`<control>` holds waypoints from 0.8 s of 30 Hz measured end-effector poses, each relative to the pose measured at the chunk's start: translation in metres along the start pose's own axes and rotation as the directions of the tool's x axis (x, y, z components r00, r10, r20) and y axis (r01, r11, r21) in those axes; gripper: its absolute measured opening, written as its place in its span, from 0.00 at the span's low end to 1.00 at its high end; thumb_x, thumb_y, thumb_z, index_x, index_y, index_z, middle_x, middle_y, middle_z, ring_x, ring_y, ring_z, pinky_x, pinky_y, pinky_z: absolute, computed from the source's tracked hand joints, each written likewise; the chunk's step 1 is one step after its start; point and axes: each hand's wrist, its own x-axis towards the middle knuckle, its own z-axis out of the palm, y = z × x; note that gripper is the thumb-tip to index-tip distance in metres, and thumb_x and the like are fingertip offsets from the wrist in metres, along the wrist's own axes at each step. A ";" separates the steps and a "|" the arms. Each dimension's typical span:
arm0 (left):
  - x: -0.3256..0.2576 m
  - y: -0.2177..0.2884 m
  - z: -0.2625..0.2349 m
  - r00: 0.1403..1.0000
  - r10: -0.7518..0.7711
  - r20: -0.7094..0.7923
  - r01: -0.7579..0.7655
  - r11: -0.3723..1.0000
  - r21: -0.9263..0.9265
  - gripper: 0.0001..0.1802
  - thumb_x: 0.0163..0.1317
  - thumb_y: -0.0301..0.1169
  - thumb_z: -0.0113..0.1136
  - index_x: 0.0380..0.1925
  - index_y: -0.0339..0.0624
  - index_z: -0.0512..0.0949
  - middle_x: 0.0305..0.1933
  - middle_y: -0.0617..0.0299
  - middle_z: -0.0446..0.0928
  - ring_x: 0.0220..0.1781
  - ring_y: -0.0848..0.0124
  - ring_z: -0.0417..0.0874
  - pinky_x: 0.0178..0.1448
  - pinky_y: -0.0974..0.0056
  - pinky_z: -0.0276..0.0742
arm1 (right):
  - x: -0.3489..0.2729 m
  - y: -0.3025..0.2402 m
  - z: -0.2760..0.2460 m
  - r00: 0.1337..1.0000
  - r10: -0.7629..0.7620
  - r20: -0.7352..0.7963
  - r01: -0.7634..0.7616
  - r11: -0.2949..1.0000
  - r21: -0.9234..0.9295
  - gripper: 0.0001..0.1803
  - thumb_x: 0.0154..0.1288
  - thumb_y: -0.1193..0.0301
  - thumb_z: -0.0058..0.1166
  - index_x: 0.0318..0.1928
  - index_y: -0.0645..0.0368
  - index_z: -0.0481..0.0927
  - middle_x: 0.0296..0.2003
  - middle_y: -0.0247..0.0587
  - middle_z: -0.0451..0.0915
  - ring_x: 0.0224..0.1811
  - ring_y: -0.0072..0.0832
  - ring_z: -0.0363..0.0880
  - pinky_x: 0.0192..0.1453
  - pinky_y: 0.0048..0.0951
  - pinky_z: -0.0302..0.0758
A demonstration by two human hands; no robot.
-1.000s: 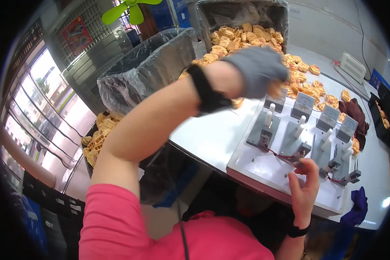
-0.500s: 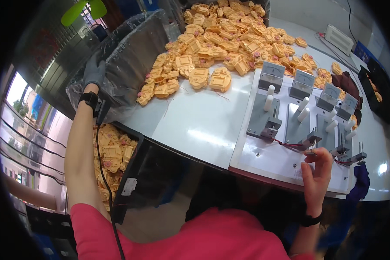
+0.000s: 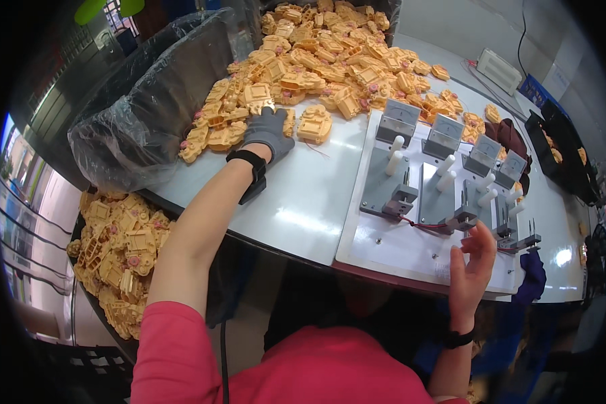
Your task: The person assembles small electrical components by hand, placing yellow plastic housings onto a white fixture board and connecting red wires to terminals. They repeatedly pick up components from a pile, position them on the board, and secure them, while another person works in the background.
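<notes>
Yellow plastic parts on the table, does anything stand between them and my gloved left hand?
Nothing visible does. Your gloved left hand is right at the near edge of the yellow plastic parts, overlapping some in this view; the plastic-lined bin stands off to the left.

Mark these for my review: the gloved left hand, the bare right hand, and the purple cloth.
Gloved left hand [image 3: 269,130]: head view, on the back of the grey glove.
Bare right hand [image 3: 472,277]: head view, on the palm area.
Purple cloth [image 3: 532,277]: head view, mid-fabric.
</notes>
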 end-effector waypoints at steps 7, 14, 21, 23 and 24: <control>-0.041 -0.054 0.004 0.997 -0.041 0.059 0.072 0.640 -0.765 0.35 0.58 0.46 0.66 0.62 0.41 0.71 0.57 0.53 0.79 0.61 0.59 0.80 0.64 0.57 0.76 | -0.009 -0.009 0.006 0.952 -0.306 0.012 0.306 0.952 -0.014 0.27 0.62 0.82 0.58 0.62 0.61 0.71 0.58 0.45 0.71 0.53 0.31 0.73 0.58 0.31 0.72; -0.125 -0.046 0.013 0.926 0.275 -0.258 -0.304 0.139 -0.943 0.19 0.69 0.36 0.59 0.57 0.41 0.73 0.58 0.58 0.78 0.57 0.66 0.81 0.60 0.58 0.81 | 0.008 -0.050 0.065 0.967 0.027 0.253 -0.100 0.955 0.280 0.30 0.65 0.77 0.63 0.66 0.62 0.69 0.56 0.42 0.75 0.56 0.30 0.76 0.55 0.30 0.74; -0.144 0.020 -0.020 0.861 0.502 0.087 0.480 -0.741 -0.470 0.23 0.69 0.33 0.55 0.61 0.36 0.70 0.57 0.52 0.77 0.56 0.64 0.81 0.56 0.62 0.83 | 0.012 -0.040 0.079 0.955 0.080 0.285 -0.188 0.908 0.375 0.28 0.68 0.75 0.62 0.67 0.58 0.70 0.55 0.41 0.76 0.54 0.27 0.77 0.56 0.30 0.75; -0.143 0.027 -0.017 0.846 0.521 0.114 0.521 -0.763 -0.381 0.24 0.69 0.34 0.55 0.61 0.33 0.70 0.57 0.51 0.77 0.55 0.63 0.81 0.55 0.62 0.83 | 0.011 -0.038 0.078 0.957 0.066 0.281 -0.175 0.907 0.382 0.29 0.68 0.75 0.62 0.68 0.58 0.71 0.55 0.41 0.76 0.55 0.27 0.78 0.57 0.30 0.75; -0.141 0.028 -0.014 0.833 0.538 0.124 0.545 -0.763 -0.347 0.24 0.69 0.34 0.54 0.61 0.33 0.69 0.57 0.50 0.76 0.55 0.63 0.81 0.55 0.62 0.83 | 0.010 -0.039 0.078 0.958 0.061 0.281 -0.169 0.911 0.377 0.29 0.68 0.75 0.61 0.68 0.57 0.71 0.56 0.41 0.76 0.55 0.28 0.78 0.57 0.30 0.75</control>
